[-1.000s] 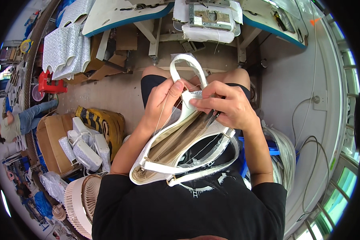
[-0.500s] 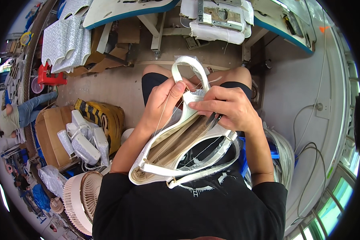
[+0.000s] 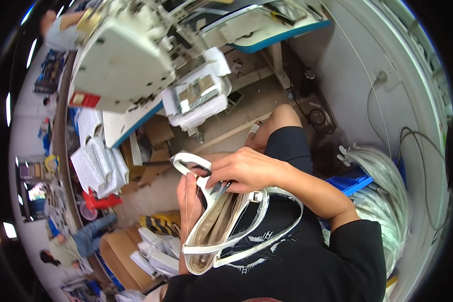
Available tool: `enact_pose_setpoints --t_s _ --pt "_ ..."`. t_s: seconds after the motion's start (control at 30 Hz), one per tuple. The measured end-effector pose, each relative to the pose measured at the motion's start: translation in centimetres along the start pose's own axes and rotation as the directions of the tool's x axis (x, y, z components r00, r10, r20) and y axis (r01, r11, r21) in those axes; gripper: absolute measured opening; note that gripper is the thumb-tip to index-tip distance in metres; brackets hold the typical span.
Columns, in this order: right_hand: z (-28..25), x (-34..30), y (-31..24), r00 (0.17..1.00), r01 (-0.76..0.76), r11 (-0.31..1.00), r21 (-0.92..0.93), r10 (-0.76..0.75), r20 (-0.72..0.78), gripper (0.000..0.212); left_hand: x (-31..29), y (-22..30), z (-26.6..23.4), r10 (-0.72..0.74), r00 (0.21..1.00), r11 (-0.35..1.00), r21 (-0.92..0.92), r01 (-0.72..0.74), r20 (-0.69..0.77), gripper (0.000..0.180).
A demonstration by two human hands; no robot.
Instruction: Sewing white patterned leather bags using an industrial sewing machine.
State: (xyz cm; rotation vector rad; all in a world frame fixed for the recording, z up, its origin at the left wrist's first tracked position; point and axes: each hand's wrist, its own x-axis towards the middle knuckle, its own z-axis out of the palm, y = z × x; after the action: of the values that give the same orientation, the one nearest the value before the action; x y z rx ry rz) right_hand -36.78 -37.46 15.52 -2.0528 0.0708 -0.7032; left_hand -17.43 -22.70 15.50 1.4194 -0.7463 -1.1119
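Note:
A white handbag (image 3: 210,240) with a beige lining lies tilted over my lap, its mouth open. My left hand (image 3: 188,195) grips the bag's left side from below, and thin threads run down across its fingers. My right hand (image 3: 242,169) pinches the bag's upper edge, just under the white handle loop (image 3: 185,160). A small dark pointed metal piece (image 3: 219,189) shows beneath the right fingers; what it is I cannot tell. The long white strap (image 3: 285,224) loops over my black shirt.
A cream sewing machine (image 3: 121,55) looms at upper left over a blue-edged table (image 3: 272,34). A cardboard box (image 3: 120,254) of white pieces sits at lower left, with another person (image 3: 80,239) beyond it. White bundles (image 3: 385,194) and a blue crate (image 3: 355,181) lie to the right.
The view has swung and tilted, so the sewing machine is now large at upper left. Both hands remain on the bag; my right hand has shifted across its top edge.

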Motion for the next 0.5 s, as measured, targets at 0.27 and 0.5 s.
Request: enact_pose_setpoints --t_s 0.27,0.5 --pt "-6.9 4.4 5.0 0.787 0.031 0.996 0.082 0.026 -0.617 0.015 1.2 -0.6 2.8 -0.001 0.995 0.997 0.080 0.009 -0.096 0.042" --pt "-14.8 14.3 8.1 0.686 -0.040 0.999 0.027 0.048 -0.726 0.031 1.3 0.2 5.0 -0.029 0.993 0.979 0.197 0.051 -0.115 0.043"
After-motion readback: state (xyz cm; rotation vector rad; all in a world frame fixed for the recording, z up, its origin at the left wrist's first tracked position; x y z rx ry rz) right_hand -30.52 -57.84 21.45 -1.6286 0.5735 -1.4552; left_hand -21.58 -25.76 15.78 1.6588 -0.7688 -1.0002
